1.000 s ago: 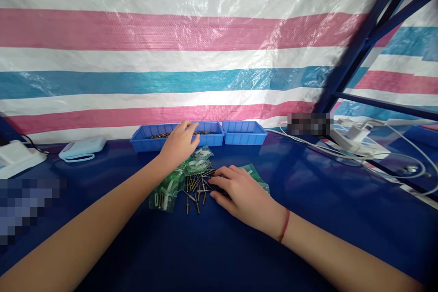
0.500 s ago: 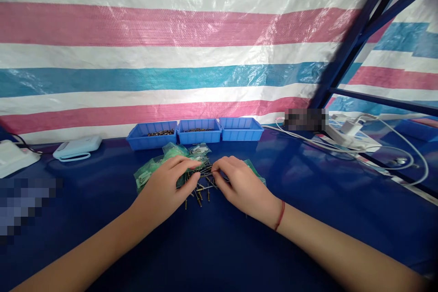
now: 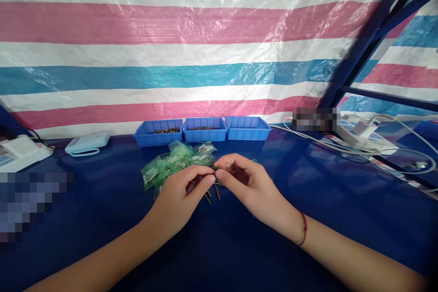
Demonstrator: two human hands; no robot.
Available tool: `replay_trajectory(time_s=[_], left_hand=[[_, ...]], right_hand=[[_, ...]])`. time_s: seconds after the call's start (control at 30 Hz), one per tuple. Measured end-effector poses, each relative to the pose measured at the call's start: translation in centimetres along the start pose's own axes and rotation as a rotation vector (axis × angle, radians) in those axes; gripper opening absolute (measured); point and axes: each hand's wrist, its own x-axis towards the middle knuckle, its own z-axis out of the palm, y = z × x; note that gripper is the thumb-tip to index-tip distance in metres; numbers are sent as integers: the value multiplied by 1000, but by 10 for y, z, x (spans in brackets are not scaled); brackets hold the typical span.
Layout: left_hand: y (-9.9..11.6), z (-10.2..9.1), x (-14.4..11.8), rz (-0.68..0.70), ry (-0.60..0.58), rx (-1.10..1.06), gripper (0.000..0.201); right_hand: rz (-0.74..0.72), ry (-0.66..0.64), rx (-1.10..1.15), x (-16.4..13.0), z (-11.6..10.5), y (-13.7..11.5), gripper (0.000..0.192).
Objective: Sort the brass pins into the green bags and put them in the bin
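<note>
My left hand [image 3: 186,188] and my right hand [image 3: 248,183] meet over a small pile on the blue table, thumbs and forefingers pinched close together at the fingertips. What they pinch is small and mostly hidden by the fingers. Beneath and just in front of the fingertips lie several metal pins with brass-coloured ends [image 3: 218,193], like blind rivets; the hands cover the rest of that pile. Green-tinted clear plastic bags [image 3: 171,162] with small pale pieces inside lie behind and left of my left hand. A red cord circles my right wrist.
Three blue bins stand in a row at the back: the left bin [image 3: 159,140] and middle bin [image 3: 205,136] hold small brownish metal parts, beside a right bin [image 3: 248,134]. A light-blue case [image 3: 87,143] lies left. White cables [image 3: 318,138] and plugs lie right.
My hands have come together, the left fingers closing from a loose, parted position until their tips meet those of my right hand. The view has shifted slightly left.
</note>
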Motion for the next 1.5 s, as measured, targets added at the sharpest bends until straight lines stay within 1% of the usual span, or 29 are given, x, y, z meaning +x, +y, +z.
replay_trajectory(time_s=[0.13,0.37,0.5,0.67,0.8,0.9,1.03,1.17,1.2,1.27,1.33,1.37,1.43,1.5], left_hand=[[0,0,-1,-32,4,-48,19],[2,-1,-2,-63,-5,-76,18],[2,1,-2,-70,27,-86,14],[0,3,-2,-34,112,-66,8],[0,3,-2,2,202,-54,5],[1,2,-1,32,253,-45,8],[4,3,-4,78,289,-24,12],[5,2,-4,150,300,12,16],[5,1,-1,170,305,30,16],[4,-2,12,190,330,62,14],[1,-6,35,188,377,69,12],[-2,-7,50,186,404,67,13],[-11,-8,83,222,467,83,17],[-24,-6,114,253,494,231,21]], right_hand=[[43,-22,85,2,1,-1,12],[52,-7,82,0,3,-3,14],[53,-5,100,1,2,-3,14],[64,-16,134,2,3,-5,10],[121,14,151,2,2,-4,13],[153,39,167,4,2,-1,13],[189,29,181,4,3,3,12],[177,-27,143,4,4,3,13],[163,-26,117,5,3,3,12],[125,16,12,8,0,5,13],[59,38,-195,11,-4,9,16],[12,13,-325,12,-6,12,14],[-85,-103,-578,13,-10,16,10],[-160,-225,-753,12,-11,18,11]])
